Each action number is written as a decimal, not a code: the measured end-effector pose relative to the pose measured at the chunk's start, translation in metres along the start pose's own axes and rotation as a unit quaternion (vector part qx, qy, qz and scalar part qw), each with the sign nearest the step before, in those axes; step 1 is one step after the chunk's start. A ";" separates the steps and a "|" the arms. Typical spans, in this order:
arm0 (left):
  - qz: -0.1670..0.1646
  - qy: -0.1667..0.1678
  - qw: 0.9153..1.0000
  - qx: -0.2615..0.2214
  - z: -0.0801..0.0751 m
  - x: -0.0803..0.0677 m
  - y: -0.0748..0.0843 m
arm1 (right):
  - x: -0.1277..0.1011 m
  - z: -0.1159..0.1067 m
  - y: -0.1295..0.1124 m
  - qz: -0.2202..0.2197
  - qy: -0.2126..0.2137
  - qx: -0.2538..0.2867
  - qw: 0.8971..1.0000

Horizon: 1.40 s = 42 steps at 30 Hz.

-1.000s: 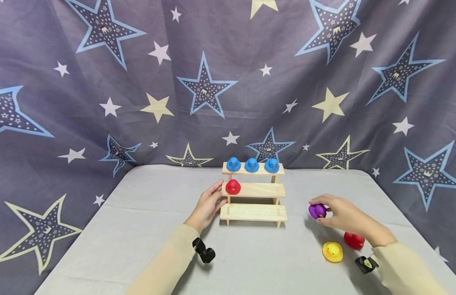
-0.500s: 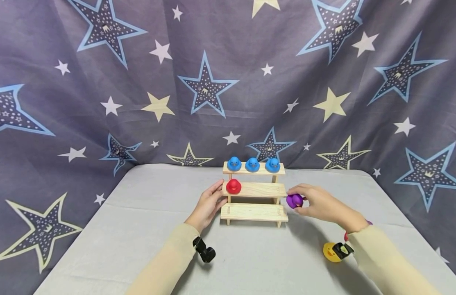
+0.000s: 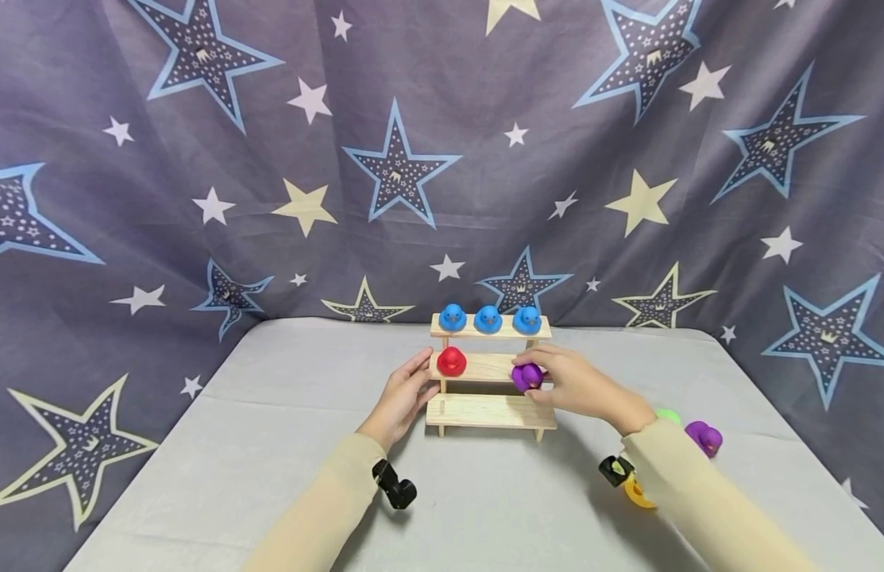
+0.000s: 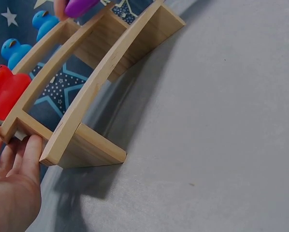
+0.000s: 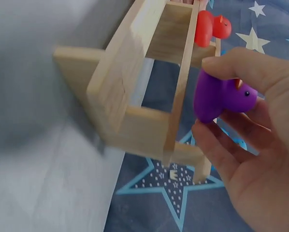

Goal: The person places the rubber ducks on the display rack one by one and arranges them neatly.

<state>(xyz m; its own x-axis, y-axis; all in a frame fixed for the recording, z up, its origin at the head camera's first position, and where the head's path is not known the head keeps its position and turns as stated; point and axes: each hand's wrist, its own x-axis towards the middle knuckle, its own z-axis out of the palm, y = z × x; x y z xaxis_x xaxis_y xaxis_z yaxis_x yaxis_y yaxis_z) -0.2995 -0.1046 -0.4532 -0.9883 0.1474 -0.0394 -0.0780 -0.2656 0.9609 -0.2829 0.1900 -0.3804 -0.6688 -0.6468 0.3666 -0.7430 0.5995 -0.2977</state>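
A three-tier wooden shelf (image 3: 484, 409) stands on the table. My left hand (image 3: 402, 397) grips the left end of its middle tier, fingers under the board in the left wrist view. On that tier's left sits a red rubber duck (image 3: 452, 361). With thumb and fingers, my right hand (image 3: 580, 387) pinches a purple rubber duck (image 3: 527, 378) at the right part of the middle tier. From the right wrist view (image 5: 217, 99) I cannot tell whether the duck touches the board. Several blue rubber ducks (image 3: 488, 319) line the top tier.
Right of the shelf, a second purple duck (image 3: 704, 438) lies on the grey tabletop (image 3: 306, 373). A green thing (image 3: 668, 415) and a yellow duck (image 3: 638, 492) are partly hidden by the right arm. A star-patterned cloth (image 3: 442, 79) hangs behind.
My right hand has carried the purple duck leftward from beside the shelf to the middle tier. The left hand has stayed at the shelf's left end.
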 end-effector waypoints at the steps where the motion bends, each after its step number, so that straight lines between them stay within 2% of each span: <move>1: 0.000 -0.001 1.000 0.000 0.000 0.000 0.000 | 0.003 0.002 -0.001 -0.001 0.002 0.004 1.000; 8: 0.001 0.000 1.000 0.002 0.000 -0.001 0.001 | 0.019 0.017 -0.004 -0.006 0.018 0.023 1.000; 18: -0.002 0.000 1.000 0.001 0.001 -0.001 0.002 | 0.037 0.027 -0.009 0.022 0.019 0.069 0.997; 25: 0.001 0.001 1.000 0.006 0.001 -0.001 0.002 | 0.043 0.031 -0.009 0.015 0.030 0.072 0.997; 42: 0.001 0.003 1.000 0.004 0.001 -0.001 0.001 | 0.046 0.039 -0.008 0.056 0.030 0.098 0.993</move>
<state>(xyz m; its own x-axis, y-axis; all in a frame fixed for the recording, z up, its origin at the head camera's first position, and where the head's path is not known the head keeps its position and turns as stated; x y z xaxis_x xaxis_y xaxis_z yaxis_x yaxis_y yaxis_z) -0.2984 -0.1039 -0.4514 -0.9892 0.1411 -0.0391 -0.0749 -0.2587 0.9630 -0.3093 0.1370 -0.3959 -0.7492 -0.5481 0.3717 -0.6588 0.5590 -0.5035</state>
